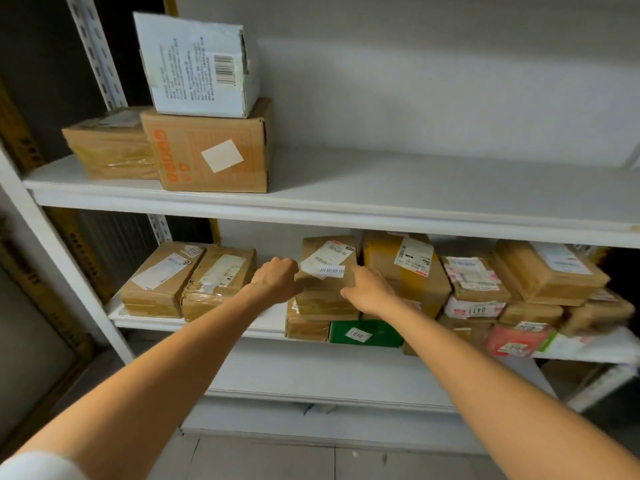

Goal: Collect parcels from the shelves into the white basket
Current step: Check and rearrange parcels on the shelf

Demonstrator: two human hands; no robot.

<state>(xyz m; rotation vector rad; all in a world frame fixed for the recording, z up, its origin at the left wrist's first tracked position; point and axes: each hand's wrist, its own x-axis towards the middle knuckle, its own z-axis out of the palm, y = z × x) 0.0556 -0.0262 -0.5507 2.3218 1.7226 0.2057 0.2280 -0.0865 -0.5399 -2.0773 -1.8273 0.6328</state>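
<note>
Dim storeroom, pale wall [415, 81] behind white metal shelving [346, 209]. On the upper shelf, toward the left: a white printed box [201, 64] atop an orange-printed carton [211, 150], with a taped brown parcel [107, 147] just beside the carton on its left.

On the middle shelf [194, 323], at the left end, two brown parcels side by side [159, 278] [218, 278]. Farther right, a crowded heap of labelled packages: a green box [363, 334] at the bottom, a yellow-taped parcel [408, 268] behind, a pink-red packet [516, 341] near the front edge.

Task's thing: a brown labelled parcel [329, 261], topping the stack in the middle of that shelf, above the green box.

Left grip [277, 277] clenched on the parcel's left edge, fingertips hidden round its side. Right grip [369, 289] grasping the lower right corner, thumb across the front, fingers up along the right side. Bare forearms stretched in from both bottom corners.

Below, a lower shelf [311, 375], then grey floor tiles [277, 459].
</note>
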